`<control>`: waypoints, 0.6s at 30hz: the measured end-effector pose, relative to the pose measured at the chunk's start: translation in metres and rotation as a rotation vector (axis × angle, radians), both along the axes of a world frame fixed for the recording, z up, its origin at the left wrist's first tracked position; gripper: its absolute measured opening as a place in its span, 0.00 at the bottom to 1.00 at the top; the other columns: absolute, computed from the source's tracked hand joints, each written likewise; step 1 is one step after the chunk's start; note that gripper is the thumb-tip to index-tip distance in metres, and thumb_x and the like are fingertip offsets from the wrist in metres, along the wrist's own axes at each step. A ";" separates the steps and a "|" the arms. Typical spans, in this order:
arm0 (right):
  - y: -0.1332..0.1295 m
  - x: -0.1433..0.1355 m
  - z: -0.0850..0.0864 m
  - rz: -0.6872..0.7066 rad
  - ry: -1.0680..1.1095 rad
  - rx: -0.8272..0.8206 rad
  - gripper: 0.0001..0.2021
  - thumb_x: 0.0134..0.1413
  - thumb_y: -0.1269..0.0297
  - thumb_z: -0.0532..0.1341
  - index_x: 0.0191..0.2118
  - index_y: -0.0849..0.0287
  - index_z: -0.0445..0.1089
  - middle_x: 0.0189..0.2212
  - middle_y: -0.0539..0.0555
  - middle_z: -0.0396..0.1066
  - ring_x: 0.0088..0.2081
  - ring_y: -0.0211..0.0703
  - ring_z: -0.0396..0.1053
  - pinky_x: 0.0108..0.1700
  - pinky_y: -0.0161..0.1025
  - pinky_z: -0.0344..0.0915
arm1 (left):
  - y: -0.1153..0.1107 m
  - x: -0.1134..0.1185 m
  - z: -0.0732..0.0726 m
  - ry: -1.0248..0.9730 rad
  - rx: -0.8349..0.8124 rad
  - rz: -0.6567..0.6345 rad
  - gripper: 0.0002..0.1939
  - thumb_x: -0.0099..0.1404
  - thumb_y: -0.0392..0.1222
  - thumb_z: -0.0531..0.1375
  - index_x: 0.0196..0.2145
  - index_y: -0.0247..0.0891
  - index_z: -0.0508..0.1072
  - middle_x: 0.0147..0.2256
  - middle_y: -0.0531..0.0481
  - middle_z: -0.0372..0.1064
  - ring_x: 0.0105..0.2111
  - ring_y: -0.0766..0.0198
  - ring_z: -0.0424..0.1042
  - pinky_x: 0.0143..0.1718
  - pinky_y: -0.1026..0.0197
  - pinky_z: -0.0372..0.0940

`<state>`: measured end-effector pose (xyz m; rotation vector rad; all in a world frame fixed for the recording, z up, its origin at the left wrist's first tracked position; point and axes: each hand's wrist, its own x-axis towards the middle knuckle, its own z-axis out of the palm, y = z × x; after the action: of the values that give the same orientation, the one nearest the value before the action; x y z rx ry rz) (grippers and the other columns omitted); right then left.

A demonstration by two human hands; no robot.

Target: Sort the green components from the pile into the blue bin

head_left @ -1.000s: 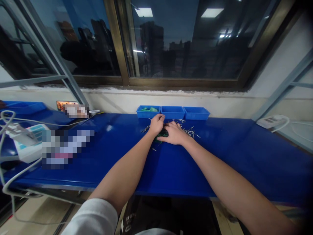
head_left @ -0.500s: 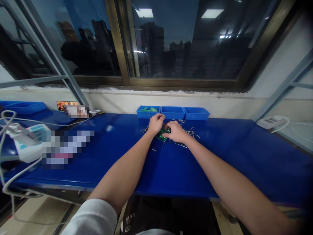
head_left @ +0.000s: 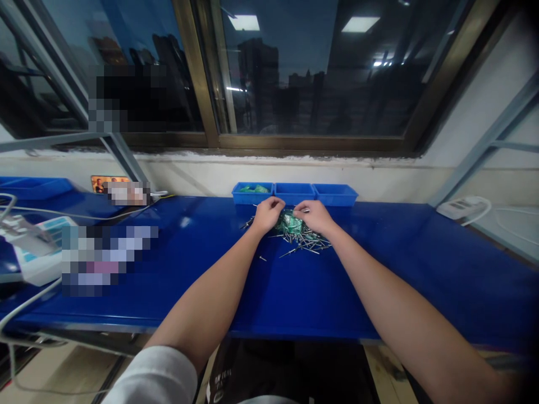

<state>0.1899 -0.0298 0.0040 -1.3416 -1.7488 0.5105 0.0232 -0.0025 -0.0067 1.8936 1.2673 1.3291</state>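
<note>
A small green plastic bag [head_left: 293,223] lies between my hands, on top of a loose pile of metal pop rivets [head_left: 309,243]. My left hand [head_left: 268,215] is closed in a pinch at the bag's left upper edge. On the other side, my right hand [head_left: 316,215] pinches the bag's right upper edge with thumb and forefinger. Rivets spread under and around both hands, some with their long pins pointing toward me. One single rivet [head_left: 263,258] rests apart on the blue table [head_left: 290,297], nearer to me.
Three joined blue bins [head_left: 295,194] stand at the wall; the left one contains green bags [head_left: 256,189]. On the left are a white scale-like device [head_left: 40,247], cables and a phone [head_left: 110,184]. A white power strip [head_left: 463,206] sits at far right.
My right hand has moved slightly right and up, away from my left. The green bag, earlier mostly covered by my fingers, now shows more openly between them. The view has shifted a little.
</note>
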 end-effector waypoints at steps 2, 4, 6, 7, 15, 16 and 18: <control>0.003 0.004 -0.002 -0.013 0.041 -0.011 0.05 0.42 0.67 0.63 0.29 0.60 0.73 0.29 0.55 0.75 0.33 0.42 0.71 0.38 0.39 0.65 | -0.002 0.001 -0.001 0.051 -0.006 -0.043 0.11 0.58 0.45 0.57 0.33 0.36 0.75 0.31 0.48 0.73 0.33 0.61 0.70 0.38 0.60 0.62; 0.005 0.006 -0.004 -0.029 0.077 0.000 0.05 0.42 0.67 0.63 0.29 0.60 0.73 0.28 0.54 0.75 0.32 0.42 0.71 0.37 0.39 0.66 | -0.004 0.001 -0.002 0.089 -0.011 -0.108 0.13 0.57 0.45 0.59 0.38 0.36 0.74 0.33 0.48 0.73 0.34 0.60 0.70 0.38 0.60 0.63; 0.006 0.008 -0.005 -0.045 0.128 0.021 0.06 0.42 0.65 0.63 0.29 0.60 0.73 0.28 0.54 0.74 0.31 0.42 0.71 0.34 0.38 0.66 | -0.005 0.002 -0.003 0.104 -0.008 -0.168 0.19 0.54 0.46 0.62 0.42 0.36 0.73 0.34 0.47 0.73 0.34 0.60 0.70 0.38 0.60 0.63; 0.006 0.008 -0.005 -0.047 0.161 0.024 0.07 0.43 0.63 0.63 0.30 0.60 0.73 0.27 0.54 0.74 0.29 0.41 0.70 0.32 0.37 0.66 | -0.005 0.002 -0.003 0.099 -0.005 -0.195 0.22 0.53 0.46 0.63 0.45 0.36 0.72 0.34 0.47 0.72 0.34 0.60 0.70 0.37 0.60 0.63; 0.006 0.009 -0.003 -0.058 0.324 -0.050 0.14 0.49 0.54 0.59 0.30 0.61 0.70 0.19 0.52 0.71 0.17 0.36 0.65 0.20 0.33 0.59 | 0.002 0.003 -0.002 -0.200 -0.085 -0.303 0.23 0.49 0.39 0.66 0.43 0.32 0.69 0.27 0.50 0.69 0.26 0.65 0.68 0.32 0.61 0.62; 0.006 0.010 -0.002 -0.077 0.298 -0.054 0.15 0.51 0.53 0.57 0.29 0.61 0.70 0.19 0.52 0.71 0.17 0.36 0.65 0.21 0.33 0.60 | 0.003 0.003 -0.002 -0.244 -0.080 -0.290 0.19 0.49 0.39 0.65 0.40 0.32 0.70 0.28 0.50 0.70 0.28 0.64 0.68 0.33 0.61 0.62; 0.004 0.013 -0.001 -0.094 0.160 -0.039 0.17 0.52 0.52 0.56 0.26 0.61 0.70 0.19 0.53 0.71 0.20 0.37 0.67 0.24 0.34 0.61 | 0.006 0.001 -0.003 -0.308 -0.059 -0.249 0.14 0.49 0.40 0.65 0.34 0.33 0.71 0.28 0.50 0.70 0.28 0.65 0.68 0.32 0.62 0.62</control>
<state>0.2026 -0.0260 0.0028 -1.3648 -1.5460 0.5849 0.0246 0.0034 -0.0098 1.6645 0.8772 1.3690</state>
